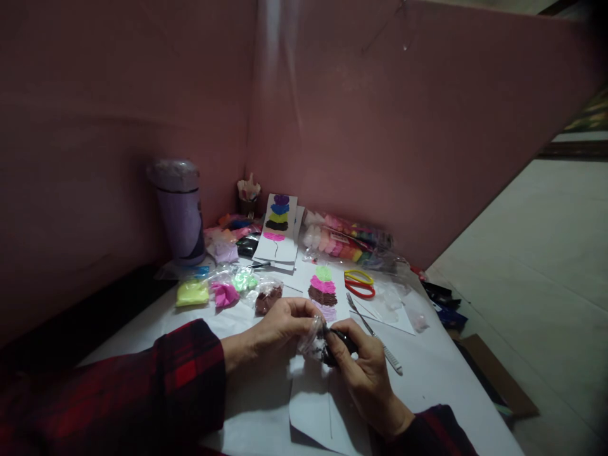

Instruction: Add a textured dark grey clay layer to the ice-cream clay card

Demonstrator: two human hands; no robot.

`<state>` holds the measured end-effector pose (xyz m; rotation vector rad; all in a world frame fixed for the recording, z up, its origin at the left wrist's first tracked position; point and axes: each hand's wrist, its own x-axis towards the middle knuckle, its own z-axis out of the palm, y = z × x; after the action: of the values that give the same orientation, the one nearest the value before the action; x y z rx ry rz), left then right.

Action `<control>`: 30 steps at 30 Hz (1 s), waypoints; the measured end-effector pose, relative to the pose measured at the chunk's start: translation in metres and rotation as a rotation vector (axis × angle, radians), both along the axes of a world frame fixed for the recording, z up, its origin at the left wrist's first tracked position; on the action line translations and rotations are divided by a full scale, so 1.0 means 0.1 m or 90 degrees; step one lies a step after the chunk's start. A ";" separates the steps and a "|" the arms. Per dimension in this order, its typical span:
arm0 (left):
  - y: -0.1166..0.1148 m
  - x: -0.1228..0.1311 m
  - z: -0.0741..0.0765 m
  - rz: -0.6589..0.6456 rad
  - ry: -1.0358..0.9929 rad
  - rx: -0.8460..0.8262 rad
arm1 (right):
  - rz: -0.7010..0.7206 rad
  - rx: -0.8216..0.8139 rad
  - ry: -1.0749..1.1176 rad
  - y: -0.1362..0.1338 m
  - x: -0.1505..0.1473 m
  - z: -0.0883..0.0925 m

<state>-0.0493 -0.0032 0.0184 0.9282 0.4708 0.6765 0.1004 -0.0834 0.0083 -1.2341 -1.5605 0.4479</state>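
Observation:
Low over the middle of the table, my left hand (284, 322) pinches a crumpled clear plastic bag (311, 342). My right hand (365, 364) is wrapped round a lump of black modelling clay (329, 354) at the bag's right side; whether the clay is inside the bag cannot be told. Beneath both hands lies a white paper strip (310, 405) with a drawn line. Its upper part carries textured clay bands (323, 288) in green, pink, brown and lilac. Just beyond my right hand lies a fork (387, 354).
Bagged yellow clay (192, 293), pink clay (224, 294), green clay (244, 279) and brown clay (268, 300) lie left. Red-and-yellow-handled scissors (360, 284) lie right. Behind are a banded clay card (280, 228), a purple tumbler (179, 218) and clay packs (339, 239).

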 end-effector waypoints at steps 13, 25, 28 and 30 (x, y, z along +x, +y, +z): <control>-0.11 -0.01 0.11 0.185 0.157 0.467 | -0.144 0.312 -0.278 -0.06 -0.07 0.07; -0.09 -0.04 0.02 0.202 0.235 0.801 | -0.079 0.094 -0.180 -0.03 -0.14 0.04; -0.09 -0.04 0.02 0.205 0.265 0.816 | -0.091 0.111 -0.207 -0.03 -0.13 0.01; -0.10 -0.04 0.03 0.207 0.280 0.809 | -0.100 0.130 -0.222 -0.04 -0.12 0.00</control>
<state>-0.0537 -0.0134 0.0217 2.2601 0.5738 1.0918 0.0880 -0.0876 0.0079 -1.3096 -1.7328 -0.0329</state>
